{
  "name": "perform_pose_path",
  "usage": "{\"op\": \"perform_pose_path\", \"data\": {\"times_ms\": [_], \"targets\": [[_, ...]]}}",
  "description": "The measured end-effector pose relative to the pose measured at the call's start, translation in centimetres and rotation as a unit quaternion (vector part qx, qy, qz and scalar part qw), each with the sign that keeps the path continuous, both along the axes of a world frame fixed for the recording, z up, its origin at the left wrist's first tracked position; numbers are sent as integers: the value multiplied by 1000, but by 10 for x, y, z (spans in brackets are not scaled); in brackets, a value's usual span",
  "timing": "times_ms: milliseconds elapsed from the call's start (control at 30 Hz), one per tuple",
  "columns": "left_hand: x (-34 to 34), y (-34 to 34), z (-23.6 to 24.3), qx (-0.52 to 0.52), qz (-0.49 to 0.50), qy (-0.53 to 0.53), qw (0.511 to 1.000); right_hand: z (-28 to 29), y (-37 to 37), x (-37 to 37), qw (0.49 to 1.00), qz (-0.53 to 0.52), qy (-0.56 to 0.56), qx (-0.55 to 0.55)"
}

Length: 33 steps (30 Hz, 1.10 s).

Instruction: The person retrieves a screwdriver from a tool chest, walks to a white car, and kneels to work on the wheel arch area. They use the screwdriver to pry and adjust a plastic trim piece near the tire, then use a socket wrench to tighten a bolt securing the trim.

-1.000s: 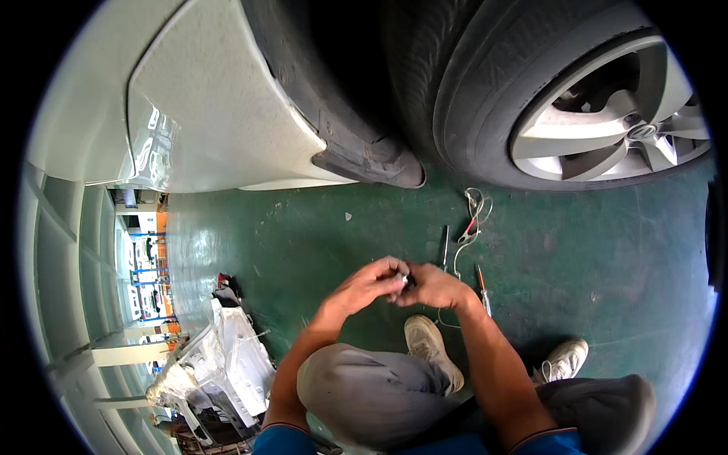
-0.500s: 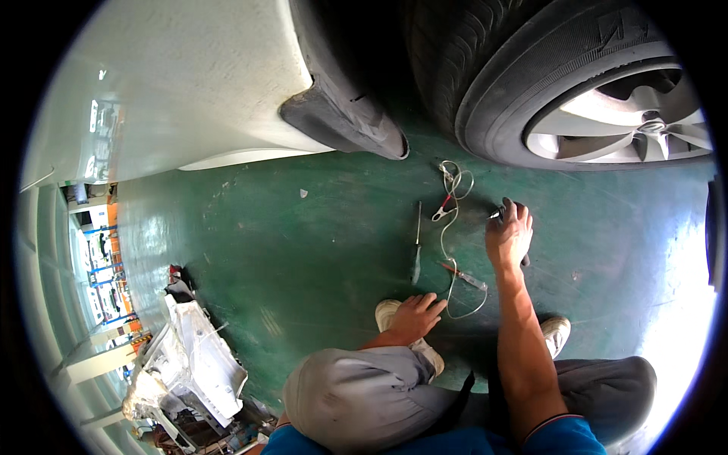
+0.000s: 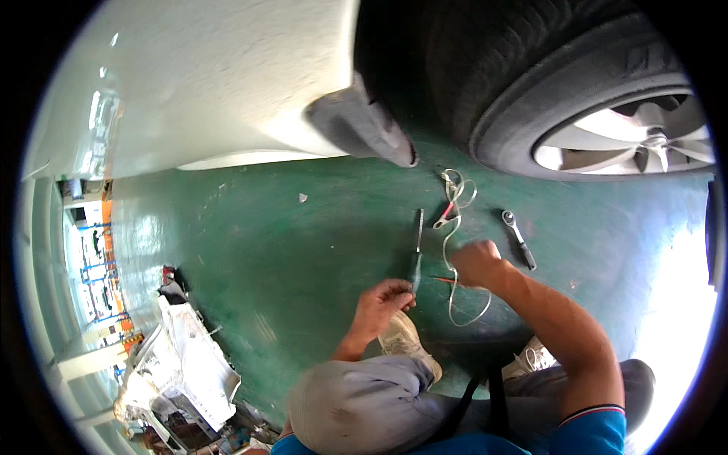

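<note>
My left hand is closed, its thumb and fingers drawn together beside the handle end of a screwdriver. Whether it touches the handle, or pinches something small, is hidden. The screwdriver lies on the green floor with its shaft pointing away from me. Blurred by motion, my right hand hovers above a pen-shaped tester with a red tip. That hand covers the tester's body, and I cannot see its fingers. To its right a ratchet wrench rests on the floor, untouched.
A thin pale wire with a red-handled clip loops across the floor. Ahead stand a car tyre with its alloy wheel, a dark mud flap and a pale body panel. Damaged white parts lie at the lower left.
My right hand has let go of the ratchet wrench and come left and nearer, over the tester. My left hand has shifted left and closed beside the screwdriver handle; its fingers were spread before.
</note>
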State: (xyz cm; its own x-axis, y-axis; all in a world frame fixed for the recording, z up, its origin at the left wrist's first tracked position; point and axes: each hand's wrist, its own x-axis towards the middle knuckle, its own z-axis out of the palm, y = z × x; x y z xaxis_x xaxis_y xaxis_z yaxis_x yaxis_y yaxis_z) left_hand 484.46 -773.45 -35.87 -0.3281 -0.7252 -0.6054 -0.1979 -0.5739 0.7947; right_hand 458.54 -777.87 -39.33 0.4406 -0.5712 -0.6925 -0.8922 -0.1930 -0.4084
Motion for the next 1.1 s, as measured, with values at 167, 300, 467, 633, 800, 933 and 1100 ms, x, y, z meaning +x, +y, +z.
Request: {"op": "perform_pose_path", "data": {"times_ms": [167,300,467,633,800,933,1100], "targets": [[-25,-46,77,-76,71,206,973,-47,78,-5,997,7,-42,-62],[-28,-60,95,-125,16,257,958,-10,61,-13,997,77,12,20],[-33,-66,105,-138,11,291,947,55,12,-43,971,199,105,86],[-30,-70,112,-94,48,338,935,112,-11,-74,989,111,100,-10],[-34,-73,134,-56,56,354,932,172,1,-102,975,-86,-80,-189],[-36,-77,139,-62,65,342,935,209,5,-92,883,-210,-325,-265],[-45,-82,155,-79,52,338,936,234,6,-70,830,-154,-464,-269]]}}
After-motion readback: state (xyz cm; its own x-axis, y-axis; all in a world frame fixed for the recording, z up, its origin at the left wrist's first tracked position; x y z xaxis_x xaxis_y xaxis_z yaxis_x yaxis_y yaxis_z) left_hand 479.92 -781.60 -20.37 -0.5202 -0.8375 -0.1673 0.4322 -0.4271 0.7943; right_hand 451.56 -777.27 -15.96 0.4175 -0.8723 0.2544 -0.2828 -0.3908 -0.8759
